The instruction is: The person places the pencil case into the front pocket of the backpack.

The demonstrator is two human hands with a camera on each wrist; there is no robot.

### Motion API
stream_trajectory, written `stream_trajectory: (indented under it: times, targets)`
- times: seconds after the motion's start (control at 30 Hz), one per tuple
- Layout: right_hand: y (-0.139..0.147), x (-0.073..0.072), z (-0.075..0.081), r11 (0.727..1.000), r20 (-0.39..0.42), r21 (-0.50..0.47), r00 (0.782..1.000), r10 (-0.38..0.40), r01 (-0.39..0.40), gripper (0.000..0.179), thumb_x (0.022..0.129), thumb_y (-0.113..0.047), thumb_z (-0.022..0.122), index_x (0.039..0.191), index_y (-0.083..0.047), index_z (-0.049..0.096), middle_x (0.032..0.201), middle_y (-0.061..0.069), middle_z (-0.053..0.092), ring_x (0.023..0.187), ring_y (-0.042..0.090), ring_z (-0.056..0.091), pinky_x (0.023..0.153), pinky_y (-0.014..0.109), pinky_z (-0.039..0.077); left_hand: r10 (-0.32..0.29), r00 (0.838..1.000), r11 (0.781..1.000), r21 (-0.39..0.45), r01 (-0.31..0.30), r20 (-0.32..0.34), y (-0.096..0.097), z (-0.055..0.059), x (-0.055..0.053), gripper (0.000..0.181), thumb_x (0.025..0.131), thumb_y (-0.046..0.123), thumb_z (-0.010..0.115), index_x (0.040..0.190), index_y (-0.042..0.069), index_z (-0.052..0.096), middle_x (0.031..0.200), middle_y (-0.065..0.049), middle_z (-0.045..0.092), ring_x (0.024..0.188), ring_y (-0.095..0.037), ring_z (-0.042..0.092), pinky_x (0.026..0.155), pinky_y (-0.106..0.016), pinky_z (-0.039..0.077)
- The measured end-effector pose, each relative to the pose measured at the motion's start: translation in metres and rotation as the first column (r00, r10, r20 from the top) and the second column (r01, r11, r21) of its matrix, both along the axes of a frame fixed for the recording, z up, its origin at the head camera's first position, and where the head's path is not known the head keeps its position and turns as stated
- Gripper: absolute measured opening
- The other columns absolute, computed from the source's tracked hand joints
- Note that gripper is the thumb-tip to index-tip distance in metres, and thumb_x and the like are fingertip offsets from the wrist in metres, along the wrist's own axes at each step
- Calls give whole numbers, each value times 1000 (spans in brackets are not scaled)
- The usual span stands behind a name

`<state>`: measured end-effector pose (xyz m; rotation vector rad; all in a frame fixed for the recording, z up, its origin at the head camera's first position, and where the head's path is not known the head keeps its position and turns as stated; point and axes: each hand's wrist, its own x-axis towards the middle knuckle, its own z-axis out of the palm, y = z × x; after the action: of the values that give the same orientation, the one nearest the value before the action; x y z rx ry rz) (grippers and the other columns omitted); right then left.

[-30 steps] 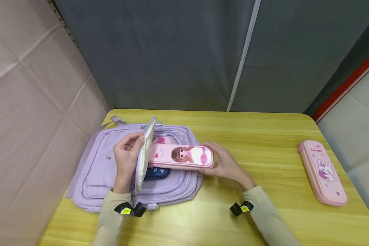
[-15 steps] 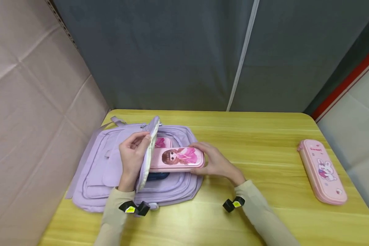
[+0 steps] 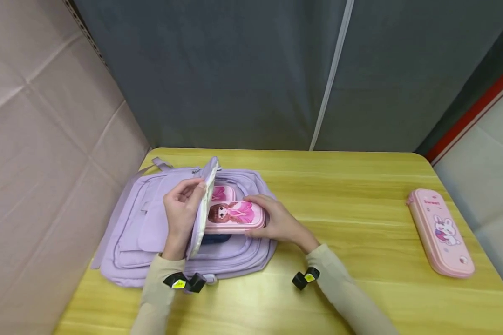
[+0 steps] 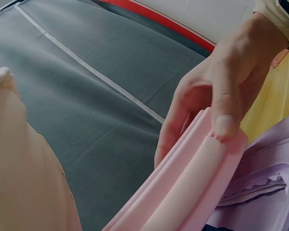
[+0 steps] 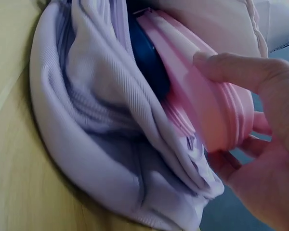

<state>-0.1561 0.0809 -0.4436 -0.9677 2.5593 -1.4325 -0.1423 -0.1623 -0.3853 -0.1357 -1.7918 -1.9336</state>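
Observation:
A lilac backpack (image 3: 140,232) lies flat on the left of the table. My left hand (image 3: 181,218) pinches the raised edge of its pocket flap (image 3: 202,214), whose pale lining faces right. In my right hand (image 3: 282,223) is a pink pencil case (image 3: 236,215) printed with a doll, gripped at its right end between thumb and fingers. The far end of that case is hidden behind the flap. Beneath it, in the pocket, show another pink pencil case (image 3: 223,193) and a dark blue case (image 3: 215,239). In the right wrist view the dark blue case (image 5: 147,60) lies beside the held pencil case (image 5: 202,96).
A third pink pencil case (image 3: 440,232), with a rabbit on it, lies at the right side of the wooden table (image 3: 339,186). A grey curtain (image 3: 234,74) hangs behind the table, and a pale cloth wall (image 3: 46,139) stands on the left.
My right hand has moved left, sliding the doll pencil case further behind the flap. My left hand and the flap edge have shifted slightly right.

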Motion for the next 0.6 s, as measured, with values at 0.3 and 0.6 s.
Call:
stream_trajectory:
  times: [0.3,0.6]
  targets:
    - [30,1,-9,981,127,-193,992,20,5,68,75,-6,89,135,3,56,118,15,66,101,28,66,91,43,60,20,1000,1000,18,-20,-16,-5,1,2,19,90,-7,66,102,-21,67,85,6,75,77,-5,72,72,-17,59]
    - [25,2,-11,956,223,-292,973,55,13,56,78,1,84,129,6,61,123,21,67,104,31,71,94,39,59,23,1000,999,41,-23,-4,0,-3,3,21,89,-6,67,103,-21,66,86,6,75,81,-6,72,77,-17,59]
